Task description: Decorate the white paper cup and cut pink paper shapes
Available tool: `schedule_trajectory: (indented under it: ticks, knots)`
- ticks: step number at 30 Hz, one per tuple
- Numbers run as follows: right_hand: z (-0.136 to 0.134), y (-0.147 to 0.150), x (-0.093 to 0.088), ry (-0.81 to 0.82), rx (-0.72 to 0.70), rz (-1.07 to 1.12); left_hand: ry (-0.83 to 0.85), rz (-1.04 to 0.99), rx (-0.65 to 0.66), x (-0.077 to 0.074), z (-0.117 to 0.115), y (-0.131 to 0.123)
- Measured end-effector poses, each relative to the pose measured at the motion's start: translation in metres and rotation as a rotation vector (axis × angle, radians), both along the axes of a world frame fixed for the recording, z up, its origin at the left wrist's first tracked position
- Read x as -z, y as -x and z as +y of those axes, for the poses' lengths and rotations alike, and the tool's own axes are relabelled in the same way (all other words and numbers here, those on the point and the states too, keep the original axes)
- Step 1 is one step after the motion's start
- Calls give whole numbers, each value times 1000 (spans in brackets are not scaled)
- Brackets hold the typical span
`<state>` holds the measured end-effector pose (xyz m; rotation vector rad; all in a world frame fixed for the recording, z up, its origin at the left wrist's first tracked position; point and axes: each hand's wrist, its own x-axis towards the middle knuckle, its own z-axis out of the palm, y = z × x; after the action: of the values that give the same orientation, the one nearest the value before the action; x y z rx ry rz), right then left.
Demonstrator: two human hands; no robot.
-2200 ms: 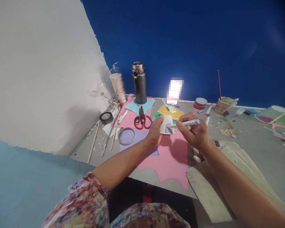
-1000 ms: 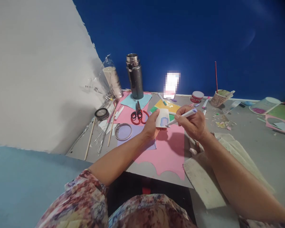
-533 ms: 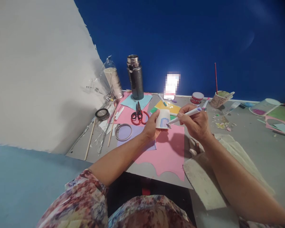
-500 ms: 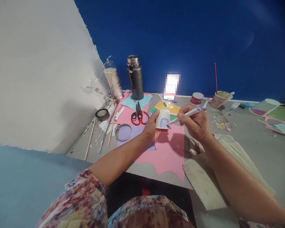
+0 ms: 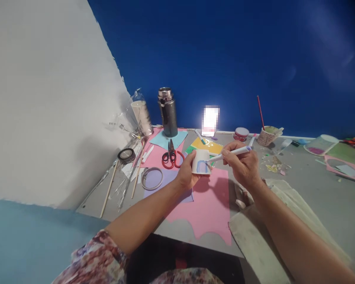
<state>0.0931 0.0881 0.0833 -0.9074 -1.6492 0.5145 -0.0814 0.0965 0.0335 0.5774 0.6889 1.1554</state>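
Observation:
My left hand (image 5: pixel 189 173) is wrapped round a white paper cup (image 5: pixel 198 157), held upside down with its wide rim low. On the cup's side is a blue-purple arch, its inside coloured pale lilac. My right hand (image 5: pixel 243 163) grips a white marker (image 5: pixel 232 153) with a purple end, and its tip touches or nearly touches the drawing. Beneath the cup lie a pink paper sheet (image 5: pixel 210 213) with a scalloped edge and a purple sheet (image 5: pixel 168 189). Red-handled scissors (image 5: pixel 171 157) rest just left of the cup.
Behind stand a dark flask (image 5: pixel 168 116), a wrapped stack of cups (image 5: pixel 142 118) and a bright phone (image 5: pixel 210 121). Tape rolls (image 5: pixel 152 178), sticks and wires lie left. To the right are a cloth (image 5: pixel 263 236), a brush cup (image 5: pixel 268 136) and a clear cup (image 5: pixel 322 144).
Inside the arch, more lilac colour shows than before. The marker tip has shifted up along the drawing's right side. The whole view has tilted upward, so the table sits lower.

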Motion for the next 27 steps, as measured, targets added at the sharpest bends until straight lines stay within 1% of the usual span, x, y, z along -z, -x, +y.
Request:
schedule_trajectory:
  ticks: [1,6,11,12,16,17,20,25,27]
  knots:
    - [0,0,0,0,-3,-8,0,-2,2,0,0,0]
    - [0,3,-3,22,-110,-110,47,0,-21,0,0,1]
    - [-1,4,-2,-43,-7,-35,22,-40,21,-2,-1,1]
    - [0,4,-2,-38,-14,-46,33,-43,22,-2,-2,1]
    - [-1,2,-3,45,-126,-125,95,-39,-19,-3,-2,0]
    - [-1,2,-3,55,-133,-123,96,-41,-21,-3,-2,0]
    - [-1,2,-2,49,-91,-82,91,-52,0,-4,-2,0]
    - [1,4,1,91,-136,-73,105,-61,-2,-4,-2,0]
    - [2,5,3,92,-99,-36,108,-68,9,-4,-2,1]
